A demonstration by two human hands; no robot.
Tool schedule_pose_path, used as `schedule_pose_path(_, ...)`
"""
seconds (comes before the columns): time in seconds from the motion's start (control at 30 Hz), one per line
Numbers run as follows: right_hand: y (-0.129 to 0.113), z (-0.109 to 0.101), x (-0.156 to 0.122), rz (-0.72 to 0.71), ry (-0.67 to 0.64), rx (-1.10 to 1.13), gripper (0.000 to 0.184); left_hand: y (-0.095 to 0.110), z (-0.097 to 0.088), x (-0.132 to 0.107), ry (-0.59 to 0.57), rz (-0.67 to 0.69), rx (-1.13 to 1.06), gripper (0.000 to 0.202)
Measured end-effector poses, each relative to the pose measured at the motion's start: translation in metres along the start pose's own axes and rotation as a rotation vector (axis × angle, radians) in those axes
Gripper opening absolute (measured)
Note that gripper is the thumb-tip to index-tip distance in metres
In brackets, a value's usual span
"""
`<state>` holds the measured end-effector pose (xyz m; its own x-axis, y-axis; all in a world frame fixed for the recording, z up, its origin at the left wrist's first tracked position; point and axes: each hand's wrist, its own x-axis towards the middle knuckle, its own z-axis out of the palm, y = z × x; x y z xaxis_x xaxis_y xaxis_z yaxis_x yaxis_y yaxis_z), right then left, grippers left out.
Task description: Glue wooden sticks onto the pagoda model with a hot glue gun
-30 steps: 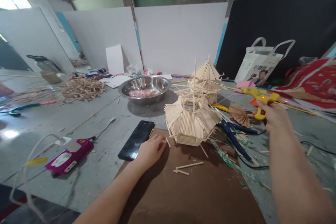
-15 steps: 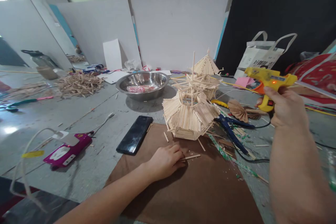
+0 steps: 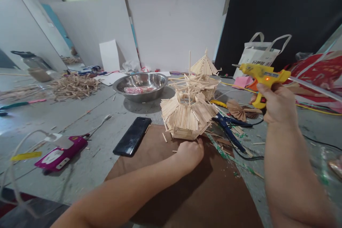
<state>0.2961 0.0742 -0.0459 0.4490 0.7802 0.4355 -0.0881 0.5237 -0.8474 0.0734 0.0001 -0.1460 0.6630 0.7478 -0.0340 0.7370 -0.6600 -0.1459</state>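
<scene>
A model pagoda roof of thin wooden sticks (image 3: pixel 188 115) stands at the far edge of a brown board (image 3: pixel 187 188). My left hand (image 3: pixel 190 153) rests on the board just in front of the model, fingers curled down over loose sticks; what it grips is hidden. My right hand (image 3: pixel 278 105) is raised to the right of the model, closed round the handle of a yellow glue gun (image 3: pixel 260 76) whose nozzle points left and whose orange light is lit. A second stick roof (image 3: pixel 204 67) stands behind the first.
A black phone (image 3: pixel 132 140) lies left of the board, a steel bowl (image 3: pixel 140 85) behind it. A pink device with a cable (image 3: pixel 60 153) sits at the left. Blue pliers (image 3: pixel 229 128), folded paper fans (image 3: pixel 237 110), a stick pile (image 3: pixel 73 85) and a white bag (image 3: pixel 258 57) surround the model.
My left hand has slid right along the board, from near the phone to just below the model. My right hand has lifted the glue gun higher and nearer the model.
</scene>
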Motion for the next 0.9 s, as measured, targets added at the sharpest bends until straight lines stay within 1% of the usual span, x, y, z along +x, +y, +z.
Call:
schedule_pose_path(0.1, 0.000, 0.001, -0.001, -0.006, -0.004, -0.013, 0.027, 0.007, 0.005, 0.017, -0.012, 0.100, -0.005, 0.023)
schedule_pose_path(0.2, 0.000, 0.001, -0.002, -0.008, -0.010, -0.021, 0.024, 0.006, 0.006, 0.020, -0.005, 0.175, -0.006, 0.018)
schedule_pose_path(0.27, -0.001, 0.001, -0.002, -0.018, -0.018, -0.013, 0.023, 0.005, 0.004, 0.016, 0.012, 0.198, 0.002, 0.018)
schedule_pose_path(0.37, -0.003, 0.003, -0.003, -0.034, -0.037, 0.016, 0.025, 0.004, 0.002, 0.002, 0.041, 0.225, 0.022, 0.016)
schedule_pose_path(0.43, -0.003, 0.004, -0.003, -0.031, -0.053, 0.027, 0.026, 0.005, 0.001, -0.008, 0.038, 0.266, 0.029, 0.015)
schedule_pose_path(0.5, -0.003, 0.005, -0.004, -0.019, -0.049, 0.017, 0.025, 0.008, 0.000, -0.016, 0.040, 0.274, 0.024, 0.016)
schedule_pose_path(0.57, -0.003, 0.005, -0.004, -0.011, -0.042, -0.001, 0.023, 0.010, -0.001, -0.019, 0.042, 0.244, 0.011, 0.016)
schedule_pose_path(0.63, -0.003, 0.005, -0.004, -0.015, -0.042, -0.009, 0.021, 0.010, -0.003, -0.018, 0.039, 0.214, -0.010, 0.016)
schedule_pose_path(0.73, -0.004, 0.005, -0.004, -0.024, -0.052, -0.003, 0.021, 0.003, -0.011, -0.011, 0.048, 0.156, -0.074, 0.016)
schedule_pose_path(0.8, -0.005, 0.004, -0.004, -0.023, -0.052, 0.006, 0.021, -0.006, -0.018, -0.007, 0.062, 0.082, -0.125, 0.016)
schedule_pose_path(0.9, -0.006, 0.003, -0.003, -0.022, -0.047, 0.024, 0.022, -0.017, -0.026, -0.005, 0.074, -0.070, -0.154, 0.021)
